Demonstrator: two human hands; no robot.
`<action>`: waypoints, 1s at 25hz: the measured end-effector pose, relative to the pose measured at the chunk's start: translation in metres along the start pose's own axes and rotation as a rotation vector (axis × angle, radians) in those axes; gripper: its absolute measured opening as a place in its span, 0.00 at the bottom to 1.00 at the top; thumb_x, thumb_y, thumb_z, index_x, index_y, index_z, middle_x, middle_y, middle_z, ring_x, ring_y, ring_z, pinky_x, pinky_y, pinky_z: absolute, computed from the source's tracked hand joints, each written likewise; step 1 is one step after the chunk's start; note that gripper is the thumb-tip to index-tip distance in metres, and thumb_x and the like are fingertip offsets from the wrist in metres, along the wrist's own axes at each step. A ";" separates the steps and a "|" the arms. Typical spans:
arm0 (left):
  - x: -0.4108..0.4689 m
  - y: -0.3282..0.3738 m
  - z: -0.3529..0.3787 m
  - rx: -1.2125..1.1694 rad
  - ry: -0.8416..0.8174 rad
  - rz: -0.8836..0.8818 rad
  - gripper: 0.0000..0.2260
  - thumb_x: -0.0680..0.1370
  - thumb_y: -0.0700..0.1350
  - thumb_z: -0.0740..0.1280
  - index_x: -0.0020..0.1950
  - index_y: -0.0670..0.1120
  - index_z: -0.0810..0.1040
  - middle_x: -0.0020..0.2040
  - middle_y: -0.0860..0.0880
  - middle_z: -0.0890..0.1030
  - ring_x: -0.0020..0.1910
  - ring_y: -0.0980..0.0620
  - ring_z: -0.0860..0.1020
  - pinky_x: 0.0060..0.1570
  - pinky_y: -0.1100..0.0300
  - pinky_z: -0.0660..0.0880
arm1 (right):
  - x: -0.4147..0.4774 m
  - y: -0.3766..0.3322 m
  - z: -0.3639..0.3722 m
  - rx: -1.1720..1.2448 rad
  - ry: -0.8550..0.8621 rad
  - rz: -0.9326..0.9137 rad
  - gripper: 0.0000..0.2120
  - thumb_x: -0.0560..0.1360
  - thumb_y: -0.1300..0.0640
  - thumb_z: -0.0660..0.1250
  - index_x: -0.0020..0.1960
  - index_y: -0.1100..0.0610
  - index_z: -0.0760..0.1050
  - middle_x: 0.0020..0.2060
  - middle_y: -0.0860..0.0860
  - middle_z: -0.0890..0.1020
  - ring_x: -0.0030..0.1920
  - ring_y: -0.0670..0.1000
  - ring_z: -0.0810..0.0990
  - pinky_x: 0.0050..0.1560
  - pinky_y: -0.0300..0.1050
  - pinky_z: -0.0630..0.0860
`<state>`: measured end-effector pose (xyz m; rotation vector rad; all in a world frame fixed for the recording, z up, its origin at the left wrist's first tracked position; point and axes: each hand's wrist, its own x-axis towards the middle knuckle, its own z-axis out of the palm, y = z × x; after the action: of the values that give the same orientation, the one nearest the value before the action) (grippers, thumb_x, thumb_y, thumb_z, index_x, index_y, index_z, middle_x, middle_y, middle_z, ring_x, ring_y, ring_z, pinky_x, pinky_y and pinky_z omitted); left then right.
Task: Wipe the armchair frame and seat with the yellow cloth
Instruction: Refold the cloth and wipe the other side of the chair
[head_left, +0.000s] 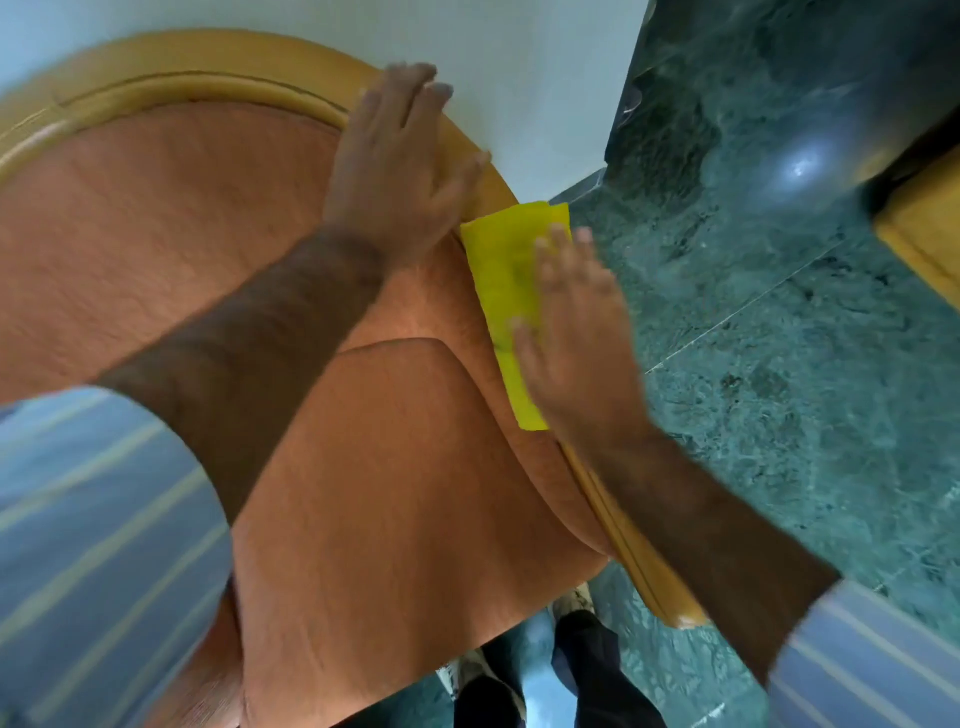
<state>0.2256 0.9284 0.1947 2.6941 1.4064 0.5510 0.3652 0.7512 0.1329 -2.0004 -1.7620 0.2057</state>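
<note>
I look down on an armchair with a light wooden frame (171, 62) and orange upholstery; its seat cushion (395, 493) fills the middle. A folded yellow cloth (506, 275) lies along the right wooden armrest (631, 561). My right hand (576, 338) lies flat on the cloth with fingers spread, pressing it to the armrest. My left hand (397, 166) rests flat and open on the curved frame where the back meets the right arm, just left of the cloth. The image is blurred by motion.
A white wall (519, 67) stands right behind the chair. Dark green marble floor (779, 338) spreads to the right. Another wooden piece of furniture (924, 234) juts in at the right edge. My feet (519, 675) stand at the chair's front.
</note>
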 end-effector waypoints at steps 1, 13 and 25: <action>0.009 -0.013 -0.001 0.109 -0.105 0.007 0.31 0.82 0.61 0.56 0.78 0.41 0.66 0.80 0.41 0.66 0.81 0.41 0.60 0.80 0.44 0.55 | 0.005 -0.014 0.014 -0.083 -0.075 -0.052 0.33 0.83 0.45 0.55 0.82 0.59 0.54 0.83 0.58 0.56 0.83 0.58 0.53 0.81 0.61 0.55; 0.008 -0.044 0.018 0.164 -0.200 0.107 0.35 0.82 0.65 0.41 0.84 0.45 0.53 0.85 0.46 0.54 0.85 0.46 0.49 0.81 0.38 0.43 | 0.043 -0.008 0.042 -0.236 -0.017 -0.190 0.32 0.84 0.46 0.55 0.82 0.60 0.54 0.83 0.57 0.57 0.83 0.56 0.55 0.80 0.60 0.58; 0.007 -0.047 0.020 0.169 -0.164 0.135 0.37 0.82 0.68 0.41 0.84 0.45 0.53 0.85 0.45 0.56 0.84 0.46 0.50 0.81 0.37 0.43 | -0.237 0.071 -0.011 -0.357 -0.370 -0.148 0.32 0.84 0.44 0.53 0.82 0.59 0.53 0.84 0.56 0.54 0.83 0.57 0.55 0.76 0.64 0.65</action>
<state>0.1992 0.9640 0.1686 2.9035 1.2912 0.2191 0.3941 0.5139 0.0670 -2.1664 -2.3080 0.2392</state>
